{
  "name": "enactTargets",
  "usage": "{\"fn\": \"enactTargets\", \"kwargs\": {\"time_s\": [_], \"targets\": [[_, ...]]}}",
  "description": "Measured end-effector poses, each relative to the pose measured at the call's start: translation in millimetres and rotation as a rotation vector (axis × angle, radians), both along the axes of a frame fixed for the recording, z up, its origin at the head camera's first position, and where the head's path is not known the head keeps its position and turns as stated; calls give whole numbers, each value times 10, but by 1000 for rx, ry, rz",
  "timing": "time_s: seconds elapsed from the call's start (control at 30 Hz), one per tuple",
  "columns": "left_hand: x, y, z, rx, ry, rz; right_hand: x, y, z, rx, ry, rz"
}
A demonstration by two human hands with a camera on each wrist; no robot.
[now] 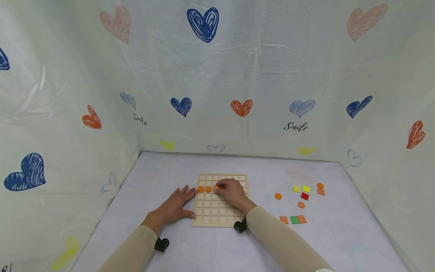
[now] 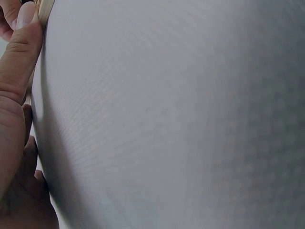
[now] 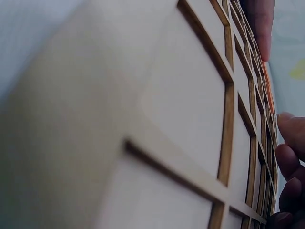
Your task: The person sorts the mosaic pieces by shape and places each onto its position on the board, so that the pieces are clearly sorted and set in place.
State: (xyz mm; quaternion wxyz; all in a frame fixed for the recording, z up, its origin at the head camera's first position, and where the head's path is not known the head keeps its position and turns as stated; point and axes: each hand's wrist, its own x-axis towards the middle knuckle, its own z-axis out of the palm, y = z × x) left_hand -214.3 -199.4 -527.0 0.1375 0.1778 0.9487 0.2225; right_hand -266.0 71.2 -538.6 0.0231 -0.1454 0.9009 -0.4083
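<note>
A wooden grid board (image 1: 205, 212) lies on the table. Two orange discs (image 1: 208, 189) occupy neighbouring cells at the left of an upper row. Just right of them, my right hand (image 1: 232, 192) pinches another orange disc (image 1: 215, 188) over the same row. My left hand (image 1: 175, 206) rests with spread fingers along the board's left edge. In the left wrist view its thumb (image 2: 19, 62) presses on the board's edge (image 2: 46, 12). The right wrist view has the board's raised ridges (image 3: 228, 129) up close, with the right fingertips (image 3: 290, 131) at the far side.
Right of the board lie scattered pieces: loose orange discs (image 1: 278, 196), yellow squares (image 1: 296, 189), a red square (image 1: 304, 196), a green square (image 1: 294, 220) and orange squares (image 1: 284, 220). A heart-printed curtain (image 1: 217, 75) encloses the table's back and sides.
</note>
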Motion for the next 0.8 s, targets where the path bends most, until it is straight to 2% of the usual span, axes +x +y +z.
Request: {"fn": "enactTargets", "kwargs": {"time_s": [0.8], "targets": [[20, 13, 21, 0, 7, 6, 34, -42, 46, 61, 12, 25]]}}
